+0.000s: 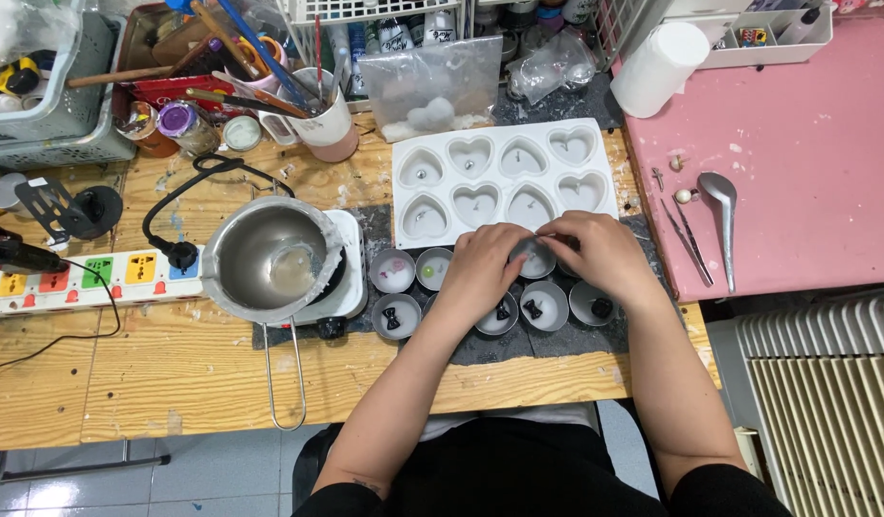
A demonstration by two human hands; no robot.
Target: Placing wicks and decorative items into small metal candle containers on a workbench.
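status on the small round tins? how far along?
Done: several small round tins already hold pieces, some black bows. In hand: left hand and right hand meet over one tin in the back row. Left: heart mold cavities look mostly unfilled; melting pot nearly empty.

bare forearms, black short sleeves at the upper arms, black clothing over the lap, no rings or watch

Both hands [547,257] over small round tin [536,258].
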